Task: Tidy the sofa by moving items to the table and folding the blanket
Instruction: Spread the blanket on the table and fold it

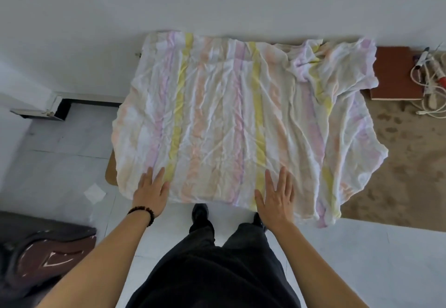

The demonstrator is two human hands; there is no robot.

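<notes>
A wrinkled white blanket (229, 114) with pink, yellow and peach stripes lies spread over a brown table (398, 163), hanging over its left and near edges. My left hand (150, 190) rests flat on the blanket's near left part, fingers straight. Flat on the near edge farther right lies my right hand (276, 194), fingers straight too. Neither hand grips the cloth. The blanket's far right corner is bunched up.
A reddish-brown book (393, 73) lies at the table's far right, beside white cables and pens (432, 78). A dark sofa arm (43, 259) shows at the lower left. A white paper scrap (94, 193) lies on the pale tiled floor. A white wall runs behind the table.
</notes>
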